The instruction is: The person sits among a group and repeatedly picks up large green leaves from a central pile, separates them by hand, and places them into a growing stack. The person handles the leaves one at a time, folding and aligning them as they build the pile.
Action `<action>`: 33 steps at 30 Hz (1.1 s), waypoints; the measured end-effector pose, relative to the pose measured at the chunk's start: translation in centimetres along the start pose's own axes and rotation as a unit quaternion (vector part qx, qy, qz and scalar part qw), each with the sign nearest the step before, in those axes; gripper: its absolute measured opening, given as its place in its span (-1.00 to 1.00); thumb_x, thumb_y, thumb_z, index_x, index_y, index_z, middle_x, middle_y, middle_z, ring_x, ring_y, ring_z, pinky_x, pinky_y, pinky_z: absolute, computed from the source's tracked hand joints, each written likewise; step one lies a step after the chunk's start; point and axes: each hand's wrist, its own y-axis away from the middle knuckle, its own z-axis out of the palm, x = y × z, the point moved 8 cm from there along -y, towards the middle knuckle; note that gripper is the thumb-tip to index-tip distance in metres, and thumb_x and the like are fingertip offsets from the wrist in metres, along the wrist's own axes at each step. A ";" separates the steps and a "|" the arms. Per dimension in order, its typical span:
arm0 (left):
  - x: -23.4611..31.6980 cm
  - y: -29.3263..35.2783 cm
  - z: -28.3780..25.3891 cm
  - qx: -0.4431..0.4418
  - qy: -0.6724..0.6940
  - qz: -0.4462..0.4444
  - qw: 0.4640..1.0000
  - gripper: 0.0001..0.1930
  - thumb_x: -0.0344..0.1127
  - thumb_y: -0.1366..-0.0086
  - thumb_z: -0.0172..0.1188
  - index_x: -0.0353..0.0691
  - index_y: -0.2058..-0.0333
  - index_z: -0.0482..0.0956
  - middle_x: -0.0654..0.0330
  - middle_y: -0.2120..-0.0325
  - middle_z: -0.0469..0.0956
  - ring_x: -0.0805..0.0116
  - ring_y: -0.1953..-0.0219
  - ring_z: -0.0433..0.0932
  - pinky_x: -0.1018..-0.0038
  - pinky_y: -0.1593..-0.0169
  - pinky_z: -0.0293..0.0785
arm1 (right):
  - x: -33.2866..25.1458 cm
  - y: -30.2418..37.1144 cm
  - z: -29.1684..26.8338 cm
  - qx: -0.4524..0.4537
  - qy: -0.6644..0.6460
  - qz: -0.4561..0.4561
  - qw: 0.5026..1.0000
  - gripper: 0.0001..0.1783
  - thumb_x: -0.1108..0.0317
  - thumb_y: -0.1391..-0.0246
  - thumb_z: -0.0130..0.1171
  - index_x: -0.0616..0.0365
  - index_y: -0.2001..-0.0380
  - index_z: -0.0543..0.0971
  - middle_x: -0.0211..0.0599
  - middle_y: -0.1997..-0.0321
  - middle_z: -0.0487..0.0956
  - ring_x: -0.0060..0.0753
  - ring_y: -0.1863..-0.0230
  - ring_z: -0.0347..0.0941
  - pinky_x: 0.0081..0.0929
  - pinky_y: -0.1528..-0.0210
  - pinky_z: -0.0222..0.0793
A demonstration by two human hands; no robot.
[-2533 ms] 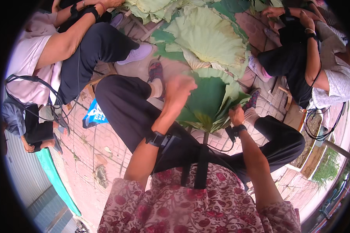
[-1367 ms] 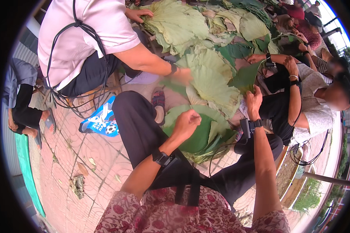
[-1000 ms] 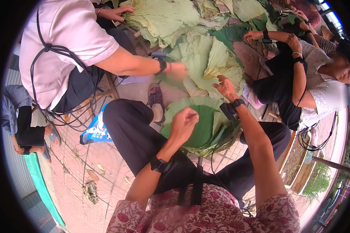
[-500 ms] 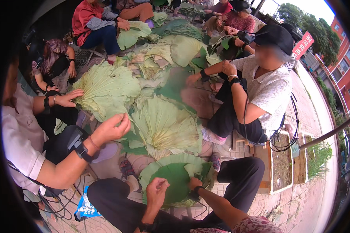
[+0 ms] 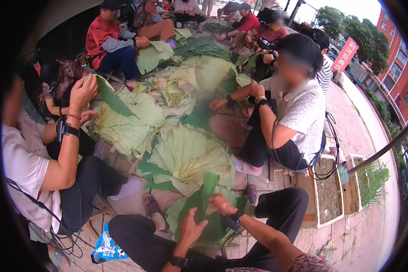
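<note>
Over my lap a green lotus leaf (image 5: 196,201) stands folded up, its tip rising between my hands. My right hand (image 5: 223,205) grips it near its right edge, the fingers bent against the leaf. To the left of that leaf, my left hand (image 5: 191,229) has its thumb and fingers apart and holds nothing that I can see. Beneath both hands lies a wide round lotus leaf (image 5: 172,216), partly covered by the upright one. Just beyond is a pile of large pale lotus leaves (image 5: 190,156), spread flat with brownish centres.
On the left a co-worker lifts a green leaf (image 5: 113,97) above a pale leaf stack (image 5: 131,118). Another person (image 5: 292,109) sits at the right. A blue bag (image 5: 108,248) lies by my left leg. Planter boxes (image 5: 327,195) stand to the right.
Between my hands a leaf has come up from the flat one and now stands upright. My left hand's fingers have spread. The co-worker at left has raised a leaf.
</note>
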 end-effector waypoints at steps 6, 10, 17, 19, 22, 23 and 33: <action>2.1 1.4 -0.2 0.060 -0.003 0.015 0.998 -0.23 -0.36 -0.13 0.33 -0.33 -0.27 0.16 -0.24 0.03 0.48 -0.21 -0.01 0.49 0.10 -0.05 0.41 | -8.7 1.4 8.3 -0.158 -0.166 0.054 0.972 -0.62 0.33 -0.25 0.13 0.30 -0.04 0.39 -0.16 0.01 0.54 -0.17 0.05 0.56 -0.02 -0.04 0.56; 1.7 1.6 -2.5 0.139 0.015 0.016 0.990 -0.61 -0.56 -0.22 0.09 -0.31 -0.06 0.42 -0.07 0.45 0.58 0.07 0.42 0.56 0.24 0.31 0.42 | -10.3 1.7 9.7 -0.091 -0.080 0.130 0.984 -0.82 0.45 -0.19 0.12 0.39 0.22 0.50 -0.16 0.20 0.55 -0.21 0.17 0.57 -0.21 0.06 0.62; 0.2 2.1 -4.5 0.203 0.043 0.005 0.978 -0.70 -0.61 -0.23 0.01 -0.35 0.06 0.50 -0.03 0.43 0.61 0.18 0.37 0.59 0.35 0.26 0.43 | -12.1 2.2 5.8 -0.082 -0.016 0.061 0.995 -0.68 0.28 -0.20 0.12 0.38 0.16 0.54 -0.13 0.11 0.59 -0.11 0.09 0.60 -0.25 0.03 0.54; -0.4 2.6 -5.2 0.223 0.143 -0.015 0.964 -0.72 -0.61 -0.24 0.00 -0.37 0.06 0.50 -0.05 0.36 0.62 0.14 0.30 0.62 0.37 0.18 0.46 | -11.6 2.0 2.6 -0.016 -0.021 0.044 0.999 -0.63 0.22 -0.20 0.12 0.37 0.14 0.53 -0.12 0.10 0.59 -0.11 0.06 0.59 -0.22 0.02 0.51; -0.9 3.5 -6.0 0.261 0.307 -0.037 0.915 -0.75 -0.60 -0.30 -0.01 -0.38 0.06 0.49 0.12 0.30 0.63 0.39 0.27 0.58 0.50 0.16 0.45 | -6.3 5.9 0.7 -0.019 0.086 0.206 0.975 -0.50 0.04 -0.24 0.05 0.32 0.05 0.51 -0.11 0.04 0.59 -0.17 -0.03 0.54 -0.16 -0.05 0.44; -1.1 3.9 -5.8 0.272 0.346 -0.056 0.896 -0.76 -0.60 -0.32 -0.02 -0.38 0.07 0.49 0.16 0.29 0.62 0.45 0.25 0.56 0.53 0.15 0.44 | -4.1 8.1 0.8 -0.049 0.142 0.289 0.946 -0.45 -0.03 -0.30 0.00 0.31 0.01 0.51 -0.11 0.01 0.59 -0.19 -0.04 0.53 -0.19 -0.09 0.41; -3.6 5.6 -2.2 0.254 0.525 -0.196 0.788 -0.81 -0.46 -0.39 0.02 -0.30 0.04 0.42 0.15 0.21 0.53 0.34 0.20 0.55 0.37 0.14 0.54 | -2.1 13.5 15.4 -0.193 -0.296 0.297 0.887 -0.31 -0.14 -0.25 0.09 0.14 -0.24 0.35 -0.14 -0.22 0.46 -0.23 -0.31 0.28 -0.17 -0.34 0.16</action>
